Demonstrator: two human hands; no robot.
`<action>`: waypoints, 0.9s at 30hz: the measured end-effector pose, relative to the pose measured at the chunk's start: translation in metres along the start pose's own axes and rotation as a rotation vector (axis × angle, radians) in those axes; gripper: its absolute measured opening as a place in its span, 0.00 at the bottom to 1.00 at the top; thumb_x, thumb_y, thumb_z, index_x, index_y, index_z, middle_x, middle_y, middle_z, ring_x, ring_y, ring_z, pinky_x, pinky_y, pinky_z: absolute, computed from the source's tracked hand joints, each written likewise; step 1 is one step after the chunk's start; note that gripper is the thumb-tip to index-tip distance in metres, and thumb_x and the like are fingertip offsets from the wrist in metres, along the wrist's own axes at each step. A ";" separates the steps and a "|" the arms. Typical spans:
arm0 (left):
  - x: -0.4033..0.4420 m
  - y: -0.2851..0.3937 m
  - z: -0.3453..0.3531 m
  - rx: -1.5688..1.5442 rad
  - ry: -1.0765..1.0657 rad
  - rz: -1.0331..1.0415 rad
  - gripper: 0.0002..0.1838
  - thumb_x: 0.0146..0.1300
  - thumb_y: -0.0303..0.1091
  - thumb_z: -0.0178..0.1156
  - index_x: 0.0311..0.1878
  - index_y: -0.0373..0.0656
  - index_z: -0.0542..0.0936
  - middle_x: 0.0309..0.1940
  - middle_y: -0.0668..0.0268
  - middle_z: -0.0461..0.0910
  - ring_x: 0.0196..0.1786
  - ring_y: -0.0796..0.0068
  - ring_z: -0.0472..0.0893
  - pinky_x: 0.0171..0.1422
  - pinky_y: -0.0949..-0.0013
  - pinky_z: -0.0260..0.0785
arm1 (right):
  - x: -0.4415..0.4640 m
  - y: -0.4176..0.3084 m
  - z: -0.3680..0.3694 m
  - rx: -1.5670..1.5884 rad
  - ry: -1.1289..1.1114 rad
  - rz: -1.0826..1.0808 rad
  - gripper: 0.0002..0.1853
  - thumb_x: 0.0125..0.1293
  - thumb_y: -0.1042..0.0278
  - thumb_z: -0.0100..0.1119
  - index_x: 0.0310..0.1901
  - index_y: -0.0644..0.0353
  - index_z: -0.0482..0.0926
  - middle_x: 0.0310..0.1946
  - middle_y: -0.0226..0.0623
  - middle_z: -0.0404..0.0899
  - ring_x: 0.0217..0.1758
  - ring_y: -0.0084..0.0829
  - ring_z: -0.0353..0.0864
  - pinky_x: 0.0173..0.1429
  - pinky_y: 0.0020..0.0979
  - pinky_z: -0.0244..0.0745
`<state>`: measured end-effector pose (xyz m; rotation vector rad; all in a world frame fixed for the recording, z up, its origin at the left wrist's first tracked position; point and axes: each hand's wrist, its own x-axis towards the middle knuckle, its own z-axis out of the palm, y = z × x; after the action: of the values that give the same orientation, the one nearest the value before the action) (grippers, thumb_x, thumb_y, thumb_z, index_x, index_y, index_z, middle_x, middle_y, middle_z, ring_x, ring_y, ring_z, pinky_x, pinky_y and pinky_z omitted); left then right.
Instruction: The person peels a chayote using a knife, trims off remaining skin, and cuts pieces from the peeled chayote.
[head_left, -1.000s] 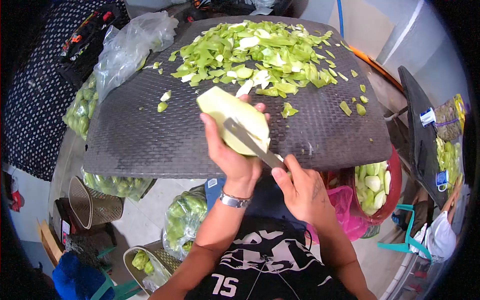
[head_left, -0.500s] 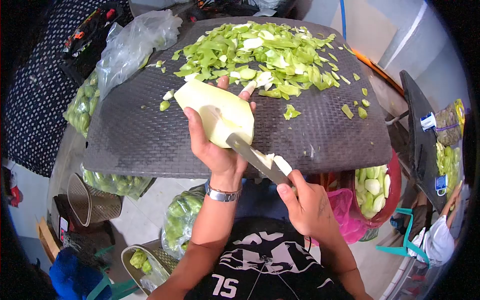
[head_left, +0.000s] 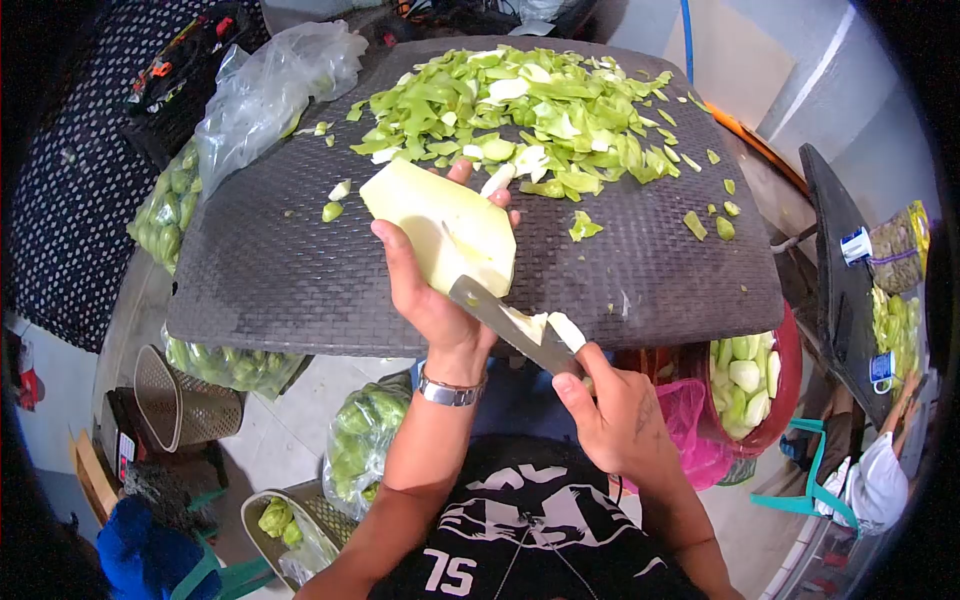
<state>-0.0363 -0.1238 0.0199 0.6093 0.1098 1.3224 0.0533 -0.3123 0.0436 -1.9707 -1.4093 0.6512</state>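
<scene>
My left hand [head_left: 435, 300] is closed around a pale, peeled chayote [head_left: 440, 222], thumb along its near left side and fingertips showing past the far side. A shallow hollow shows on the upturned face. In my right hand [head_left: 615, 410] is a knife [head_left: 512, 325], its wide blade pointing up and left, with the tip end at the chayote's lower edge. Pale shavings [head_left: 545, 325] cling to the blade near my right fingers. Beyond both hands, a heap of green peelings [head_left: 530, 115] lies on the dark woven tabletop [head_left: 300, 270].
A red tub [head_left: 788, 375] at right holds peeled chayotes. Bags of green chayotes [head_left: 365, 440] stand below and left. A plastic bag [head_left: 280, 95] lies on the table's left corner; baskets [head_left: 180, 405] are on the floor. Another person's white sleeve [head_left: 880, 480] shows far right.
My left hand and the chayote have shifted slightly right and down. The knife blade has moved slightly down and left against the chayote's edge.
</scene>
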 end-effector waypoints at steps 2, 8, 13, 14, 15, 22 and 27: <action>-0.005 0.000 0.004 0.006 -0.003 -0.003 0.41 0.78 0.71 0.40 0.77 0.45 0.62 0.72 0.47 0.69 0.57 0.46 0.84 0.60 0.47 0.81 | 0.001 0.001 0.003 0.006 0.015 -0.009 0.20 0.78 0.50 0.57 0.47 0.63 0.74 0.28 0.54 0.84 0.33 0.60 0.86 0.38 0.54 0.78; -0.011 -0.004 0.004 0.065 0.086 0.011 0.43 0.76 0.74 0.39 0.77 0.45 0.63 0.71 0.46 0.70 0.59 0.39 0.82 0.61 0.39 0.79 | 0.001 0.005 0.014 -0.036 0.088 -0.022 0.20 0.78 0.48 0.58 0.46 0.61 0.73 0.28 0.54 0.84 0.32 0.61 0.86 0.36 0.56 0.78; -0.025 -0.018 0.007 0.050 0.118 -0.003 0.43 0.76 0.74 0.39 0.79 0.49 0.62 0.70 0.47 0.72 0.57 0.40 0.83 0.61 0.40 0.80 | 0.006 0.002 0.018 -0.077 0.091 -0.025 0.22 0.78 0.45 0.55 0.48 0.60 0.72 0.31 0.55 0.84 0.33 0.62 0.85 0.38 0.58 0.78; -0.026 -0.020 0.007 0.040 0.120 -0.007 0.43 0.76 0.75 0.39 0.79 0.49 0.62 0.69 0.48 0.72 0.56 0.41 0.84 0.60 0.40 0.80 | 0.008 0.000 0.018 -0.088 0.093 -0.017 0.22 0.78 0.44 0.55 0.49 0.60 0.72 0.31 0.55 0.85 0.33 0.63 0.85 0.38 0.59 0.78; -0.027 -0.021 0.006 0.030 0.122 -0.005 0.44 0.76 0.75 0.39 0.79 0.49 0.62 0.69 0.47 0.73 0.56 0.41 0.84 0.59 0.41 0.80 | 0.008 0.000 0.018 -0.096 0.088 -0.006 0.23 0.78 0.44 0.54 0.49 0.60 0.72 0.31 0.55 0.85 0.33 0.63 0.85 0.38 0.59 0.78; -0.026 -0.020 0.003 0.055 0.163 -0.063 0.42 0.76 0.73 0.40 0.77 0.48 0.63 0.67 0.48 0.74 0.54 0.43 0.85 0.54 0.42 0.83 | 0.003 0.001 0.018 -0.123 0.057 0.041 0.23 0.79 0.43 0.52 0.49 0.60 0.72 0.32 0.54 0.85 0.34 0.64 0.85 0.39 0.59 0.78; -0.025 -0.022 0.004 0.106 0.199 -0.030 0.39 0.78 0.70 0.40 0.76 0.47 0.64 0.66 0.49 0.74 0.54 0.43 0.85 0.54 0.42 0.83 | -0.003 0.005 0.017 -0.117 0.054 0.052 0.23 0.79 0.44 0.53 0.49 0.61 0.72 0.31 0.53 0.85 0.32 0.62 0.85 0.38 0.58 0.78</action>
<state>-0.0218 -0.1512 0.0064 0.5620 0.3526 1.3517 0.0440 -0.3126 0.0282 -2.1059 -1.3957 0.5449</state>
